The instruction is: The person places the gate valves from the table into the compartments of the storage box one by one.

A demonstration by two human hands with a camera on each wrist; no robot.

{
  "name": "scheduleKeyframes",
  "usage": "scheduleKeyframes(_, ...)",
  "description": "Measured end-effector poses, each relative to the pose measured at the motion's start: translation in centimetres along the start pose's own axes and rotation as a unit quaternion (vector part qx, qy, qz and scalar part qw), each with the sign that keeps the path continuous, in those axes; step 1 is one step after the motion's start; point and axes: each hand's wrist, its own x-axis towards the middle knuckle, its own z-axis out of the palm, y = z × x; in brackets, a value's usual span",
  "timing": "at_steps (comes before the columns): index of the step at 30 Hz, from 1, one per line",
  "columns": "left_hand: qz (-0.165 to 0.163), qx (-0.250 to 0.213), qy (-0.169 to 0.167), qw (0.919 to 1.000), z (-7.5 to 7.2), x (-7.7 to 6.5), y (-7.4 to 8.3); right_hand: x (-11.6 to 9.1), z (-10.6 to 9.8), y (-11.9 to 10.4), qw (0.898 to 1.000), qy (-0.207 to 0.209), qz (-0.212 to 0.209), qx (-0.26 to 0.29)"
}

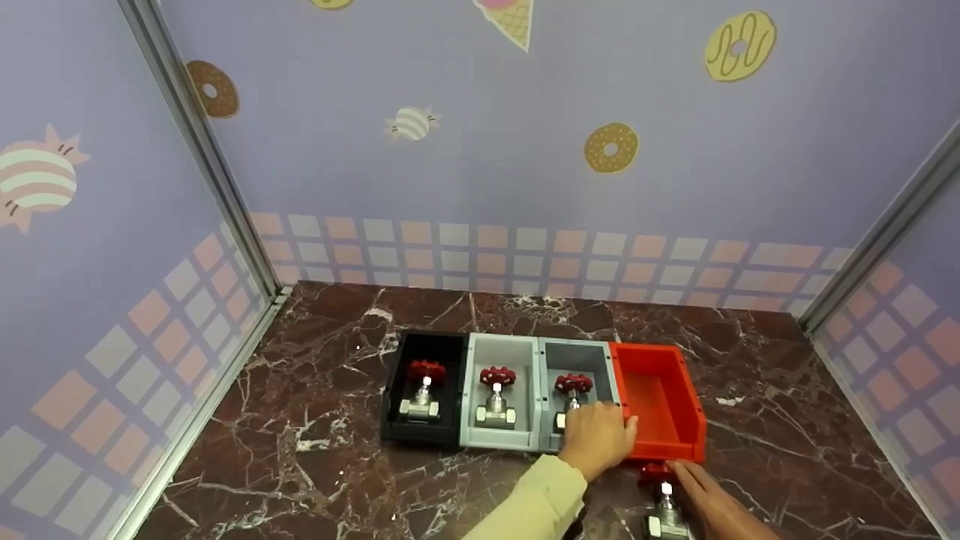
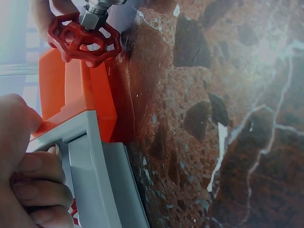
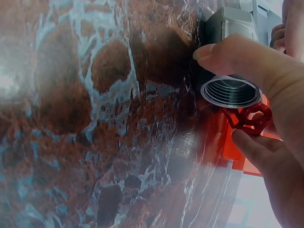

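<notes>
My left hand (image 1: 598,439) grips the adjoining front walls of the blue-grey bin (image 1: 577,352) and the red bin (image 1: 690,405). In the left wrist view its curled fingers (image 2: 42,190) reach into the grey bin, the thumb lying toward the red one. My right hand (image 1: 709,499) holds a metal valve with a red handwheel (image 1: 666,517) in front of the red bin. The right wrist view shows the thumb across the valve's body (image 3: 232,21) and fingers at the handwheel (image 3: 249,118); the threaded opening faces the camera.
Left of the grey bin stand a white bin (image 1: 471,390) and a black bin (image 1: 394,405), joined in one row. Similar valves (image 1: 495,409) lie in the black, white and grey bins. Under everything is a dark red marble-patterned tabletop (image 1: 315,450), with patterned walls (image 1: 487,150) around it.
</notes>
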Motion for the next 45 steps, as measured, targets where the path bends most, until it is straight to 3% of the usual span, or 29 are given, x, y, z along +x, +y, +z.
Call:
scheduleKeyframes(9,0.000,-0.004,0.013,0.9999,-0.1,-0.1,-0.1,0.1,0.0,0.0,0.998,0.026,-0.028,0.041)
scheduleKeyframes(14,-0.002,-0.003,0.002,1.0000,0.0,-0.1,0.0,0.3,-0.4,-0.2,0.999,0.005,0.000,0.046)
scheduleKeyframes(19,-0.003,-0.004,-0.005,1.0000,0.1,0.0,0.1,0.5,-0.8,-0.8,0.999,0.003,0.025,0.020)
scheduleKeyframes(26,-0.004,-0.006,-0.010,0.9999,0.3,0.0,0.0,0.8,-1.4,-1.1,0.999,-0.008,0.045,0.023)
scheduleKeyframes(33,-0.001,-0.003,0.001,1.0000,0.2,-0.1,0.0,1.0,-1.7,-1.0,0.999,0.032,0.010,-0.011)
scheduleKeyframes(36,-0.001,0.000,0.004,1.0000,0.2,-0.1,-0.1,1.2,-2.3,-1.2,0.999,0.006,0.027,-0.025)
scheduleKeyframes(42,0.002,-0.003,0.009,1.0000,0.2,-0.1,-0.1,1.7,-3.2,-1.5,0.993,-0.073,0.089,0.012)
scheduleKeyframes(45,0.001,-0.004,0.006,1.0000,0.2,-0.2,-0.1,2.0,-3.4,-1.4,0.991,-0.080,0.100,0.031)
